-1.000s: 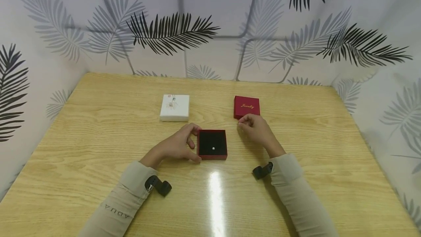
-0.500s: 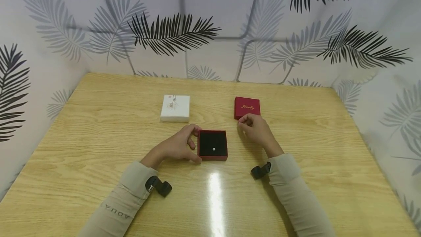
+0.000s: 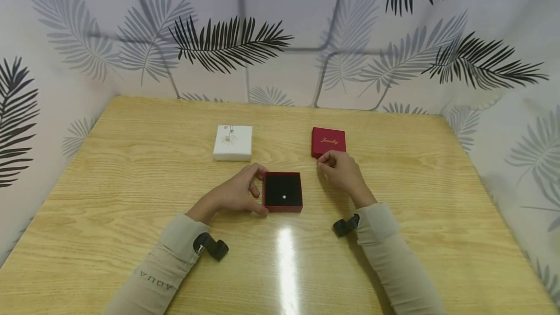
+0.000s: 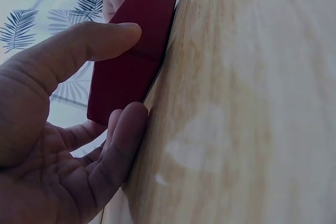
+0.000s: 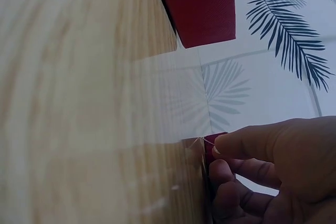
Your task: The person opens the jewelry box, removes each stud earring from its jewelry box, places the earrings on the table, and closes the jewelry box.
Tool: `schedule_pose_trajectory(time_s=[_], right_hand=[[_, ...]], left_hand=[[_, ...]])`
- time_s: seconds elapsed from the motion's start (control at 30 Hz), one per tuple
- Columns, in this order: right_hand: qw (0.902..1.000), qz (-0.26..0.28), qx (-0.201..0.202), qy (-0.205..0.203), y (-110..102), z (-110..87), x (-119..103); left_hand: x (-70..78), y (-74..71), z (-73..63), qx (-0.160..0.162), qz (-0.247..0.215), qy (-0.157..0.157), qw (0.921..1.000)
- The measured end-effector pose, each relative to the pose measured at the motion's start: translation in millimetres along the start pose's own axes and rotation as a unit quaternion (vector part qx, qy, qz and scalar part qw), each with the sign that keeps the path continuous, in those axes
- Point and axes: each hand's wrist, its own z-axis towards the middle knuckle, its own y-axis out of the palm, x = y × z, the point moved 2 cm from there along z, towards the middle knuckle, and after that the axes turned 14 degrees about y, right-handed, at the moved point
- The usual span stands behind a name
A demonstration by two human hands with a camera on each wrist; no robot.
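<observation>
My left hand (image 3: 238, 191) grips the left side of an uncovered red jewelry box (image 3: 284, 209), its thumb on the front corner and a finger at the back corner. A pearl (image 3: 284, 197) shows on the box's black insert. In the left wrist view, the thumb lies along the red box wall (image 4: 131, 72). To the right, my right hand (image 3: 343, 171) pinches a tiny pale bead (image 5: 216, 150) with a thin wire, which looks like a pearl earring. Behind that hand lies a red lid (image 3: 328, 140) with gold "Jewelry" lettering; the hand overlaps its near edge in the head view.
A white box (image 3: 233, 144) stands at the back left with a fine chain and pendant on top. Everything rests on a wooden table (image 3: 144, 159), which meets a leaf-patterned backdrop (image 3: 280, 77) at the rear. Black cameras are strapped on both wrists.
</observation>
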Motion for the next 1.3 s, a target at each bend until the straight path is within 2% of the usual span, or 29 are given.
schedule_pose_trajectory(time_s=[0.23,0.53,0.77,0.93,1.1,1.3], right_hand=[[0.9998,-0.01,-0.001,0.014,1,0.8,2],[0.9999,-0.012,-0.002,0.012,5,-0.2,5],[0.9999,-0.012,-0.001,0.006,0,-0.4,3],[0.9998,-0.012,0.007,-0.011,-6,-3.8,0],[0.9987,-0.005,0.019,-0.047,-9,-9.5,-7],[0.9963,0.01,0.008,-0.085,-8,-19.3,-16]], left_hand=[[-0.7,1.5,0.4,0.002,0.002,0.002,1.0],[-5.3,3.4,-0.8,0.002,0.014,0.001,0.9999],[-1.8,1.0,0.4,0.003,0.017,0.007,0.9998],[-1.7,0.7,0.5,0.003,0.018,0.009,0.9998],[-1.9,1.1,0.3,0.004,0.013,0.004,0.9999],[-1.2,0.7,-0.4,-0.002,0.015,0.005,0.9999]])
